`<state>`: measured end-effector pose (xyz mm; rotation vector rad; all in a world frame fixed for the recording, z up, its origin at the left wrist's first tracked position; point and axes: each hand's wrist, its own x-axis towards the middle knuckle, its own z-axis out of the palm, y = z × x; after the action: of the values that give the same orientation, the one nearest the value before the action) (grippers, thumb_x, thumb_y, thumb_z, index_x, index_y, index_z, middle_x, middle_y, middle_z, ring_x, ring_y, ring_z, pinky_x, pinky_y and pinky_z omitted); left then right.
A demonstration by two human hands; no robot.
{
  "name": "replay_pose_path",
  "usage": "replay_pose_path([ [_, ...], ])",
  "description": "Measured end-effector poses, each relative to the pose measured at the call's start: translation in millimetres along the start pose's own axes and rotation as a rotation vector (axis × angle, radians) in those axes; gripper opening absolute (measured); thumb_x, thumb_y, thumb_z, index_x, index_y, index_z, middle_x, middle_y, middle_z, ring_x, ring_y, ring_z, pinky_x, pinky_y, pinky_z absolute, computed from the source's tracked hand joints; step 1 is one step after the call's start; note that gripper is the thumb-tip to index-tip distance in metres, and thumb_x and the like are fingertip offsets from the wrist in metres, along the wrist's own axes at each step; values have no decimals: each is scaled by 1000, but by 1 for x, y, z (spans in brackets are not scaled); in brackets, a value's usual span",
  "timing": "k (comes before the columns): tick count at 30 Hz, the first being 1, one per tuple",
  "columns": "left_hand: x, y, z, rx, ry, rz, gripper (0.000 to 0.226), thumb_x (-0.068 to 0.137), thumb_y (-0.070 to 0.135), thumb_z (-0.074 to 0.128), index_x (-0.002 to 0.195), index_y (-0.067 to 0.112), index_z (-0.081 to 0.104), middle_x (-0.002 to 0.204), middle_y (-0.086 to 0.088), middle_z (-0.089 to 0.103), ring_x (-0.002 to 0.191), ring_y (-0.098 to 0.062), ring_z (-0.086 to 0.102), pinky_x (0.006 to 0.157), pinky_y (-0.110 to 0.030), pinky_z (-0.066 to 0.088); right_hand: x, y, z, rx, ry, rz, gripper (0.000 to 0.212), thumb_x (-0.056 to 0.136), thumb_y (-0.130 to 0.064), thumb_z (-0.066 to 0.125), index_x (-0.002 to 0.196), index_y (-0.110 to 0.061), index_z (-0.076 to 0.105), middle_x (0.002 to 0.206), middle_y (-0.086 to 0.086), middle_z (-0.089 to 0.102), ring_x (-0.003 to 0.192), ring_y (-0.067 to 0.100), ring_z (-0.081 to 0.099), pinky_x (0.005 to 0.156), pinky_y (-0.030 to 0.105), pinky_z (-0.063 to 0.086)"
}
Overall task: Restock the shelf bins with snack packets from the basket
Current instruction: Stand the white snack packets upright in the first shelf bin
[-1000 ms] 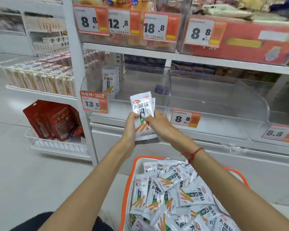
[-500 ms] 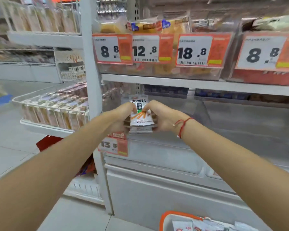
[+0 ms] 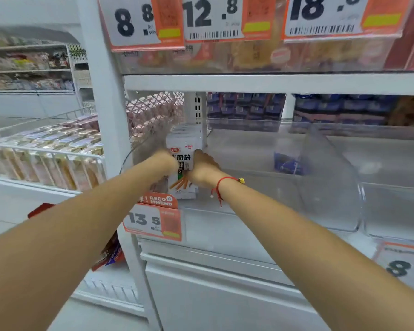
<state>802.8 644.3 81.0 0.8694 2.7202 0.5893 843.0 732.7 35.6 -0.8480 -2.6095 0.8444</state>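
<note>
A small stack of white snack packets (image 3: 183, 177) with green and orange print stands upright inside the left clear shelf bin (image 3: 227, 220). My left hand (image 3: 164, 161) grips its left edge and my right hand (image 3: 204, 169) grips its right edge, a red string on that wrist. Just behind the stack, more of the same white packets (image 3: 184, 137) stand at the back of the bin. The basket is out of view.
A clear curved divider (image 3: 330, 177) separates this bin from the bin to the right, where one blue packet (image 3: 288, 163) lies. Price tags hang on the bin fronts and on the shelf above (image 3: 273, 83). A wire basket of packets (image 3: 48, 151) sits left of the white upright post (image 3: 110, 111).
Both hands have carried the packet stack forward from above the basket and down into the left bin. The view has moved closer to the shelf, and the basket has dropped out of sight.
</note>
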Motion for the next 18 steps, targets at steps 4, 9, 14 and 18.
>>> replay_pose_path([
  [4, -10, 11, -2, 642, 159, 114, 25, 95, 13, 47, 119, 6, 51, 95, -7, 53, 104, -27, 57, 74, -31, 41, 3, 9, 0, 169, -2, 50, 53, 82, -20, 70, 126, -13, 42, 120, 12, 55, 105, 33, 60, 86, 41, 54],
  [9, -12, 10, -6, 893, 202, 330, 29, 92, 17, 53, 121, 13, 54, 119, -7, 58, 112, -27, 55, 82, -33, 45, -5, 5, 3, 462, -138, 135, 64, 84, -14, 67, 134, -8, 27, 130, 13, 51, 111, 33, 57, 96, 37, 49],
  [14, -10, -4, -14, 1005, -66, 370, 39, 96, 26, 41, 134, 23, 49, 133, -5, 43, 125, -24, 40, 98, -37, 41, -17, -8, 0, 646, -367, 245, 51, 90, 3, 50, 134, -3, 24, 124, 20, 51, 112, 29, 58, 96, 34, 50],
  [18, -5, -4, -12, 1113, -197, 342, 47, 96, 21, 38, 139, 40, 43, 143, 0, 36, 132, -23, 35, 107, -38, 35, -15, 5, -3, 585, -437, 159, 70, 95, -2, 41, 148, -13, -3, 100, 11, 54, 85, 21, 56, 100, 38, 46],
])
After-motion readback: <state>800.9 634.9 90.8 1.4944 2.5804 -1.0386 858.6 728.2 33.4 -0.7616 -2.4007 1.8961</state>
